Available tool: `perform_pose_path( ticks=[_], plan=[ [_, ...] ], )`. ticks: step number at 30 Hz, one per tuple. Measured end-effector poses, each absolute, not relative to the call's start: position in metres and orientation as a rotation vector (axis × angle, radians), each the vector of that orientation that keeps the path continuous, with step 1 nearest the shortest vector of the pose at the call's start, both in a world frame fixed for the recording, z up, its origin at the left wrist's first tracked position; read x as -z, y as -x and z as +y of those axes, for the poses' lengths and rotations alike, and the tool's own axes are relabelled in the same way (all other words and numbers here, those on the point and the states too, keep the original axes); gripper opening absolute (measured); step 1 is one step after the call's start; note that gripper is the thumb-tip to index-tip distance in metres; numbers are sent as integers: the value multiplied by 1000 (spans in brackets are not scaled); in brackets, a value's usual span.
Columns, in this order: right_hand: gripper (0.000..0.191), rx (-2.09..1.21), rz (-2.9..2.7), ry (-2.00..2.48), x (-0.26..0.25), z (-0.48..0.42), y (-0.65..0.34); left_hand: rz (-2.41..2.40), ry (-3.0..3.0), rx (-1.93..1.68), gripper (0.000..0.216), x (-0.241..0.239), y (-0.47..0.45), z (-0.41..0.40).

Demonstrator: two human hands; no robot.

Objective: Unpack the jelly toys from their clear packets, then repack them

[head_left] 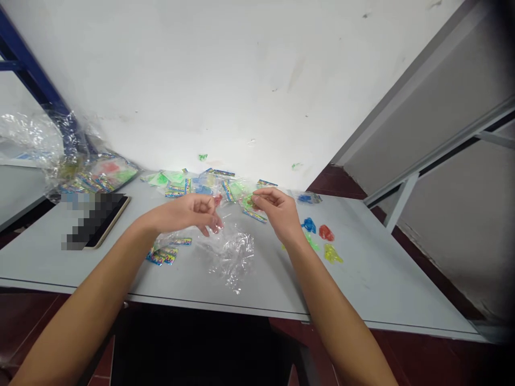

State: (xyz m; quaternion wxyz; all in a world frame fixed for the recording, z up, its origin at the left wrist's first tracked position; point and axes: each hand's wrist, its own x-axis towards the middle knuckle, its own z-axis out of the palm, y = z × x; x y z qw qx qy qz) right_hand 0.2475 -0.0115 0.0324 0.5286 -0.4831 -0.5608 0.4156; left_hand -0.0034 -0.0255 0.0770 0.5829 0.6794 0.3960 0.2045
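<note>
Packet with green and red contents lies toward the far middle of the table, at the fingertips of the right hand. Thumb and forefinger there come together by its right side; whether they are clamped on it, I cannot tell. Such a fingertip approach probably suits thin, slippery plastic. The left hand is apart from the right, fingers bent toward the thumb over the crumpled clear film. A red piece shows just beyond it; whether those fingers grip anything is unclear.

Farther off, beside the wall, lies a loose row of printed strips and clear packets, one with blue contents. More label strips lie near the left forearm. At the far left, a large clear bag stands beside packets showing red and green; how many it holds is hidden by glare.

On the right, blue, red, green and yellow pieces lie outside any wrapper, set apart from the packets, perhaps so they stay distinct. A dark tablet, partly pixelated, rests left of the left hand.
</note>
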Motion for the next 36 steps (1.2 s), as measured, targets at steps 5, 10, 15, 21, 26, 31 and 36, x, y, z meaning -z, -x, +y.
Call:
perform_pose_path(
  ticks=[5, 10, 15, 21, 26, 31, 36],
  plan=[
    [21, -898, -1333, 1166, -33, -10, -249, 942, -1341, -570, 24, -65, -10, 9],
    [18, -750, -1394, 1157, -26, -12, -245, 916, -1044, -811, 21, -37, -19, 28],
    [15, -694, -1511, 1235, -19, -12, -239, 854, -795, -1031, 23, -24, -17, 31],
    [17, -748, -1457, 1199, -16, -12, -234, 899, -925, -1000, 15, -24, -19, 23],
    [35, -911, -1354, 1113, -20, -17, -229, 1054, -950, -1032, 22, -24, -28, 12],
    [28, -1034, -1349, 1094, -24, -18, -226, 960, -919, -1030, 25, -17, -37, 9],
    [26, -1168, -1424, 1028, -22, -19, -221, 905, -889, -1016, 17, -13, -46, 5]
  ],
)
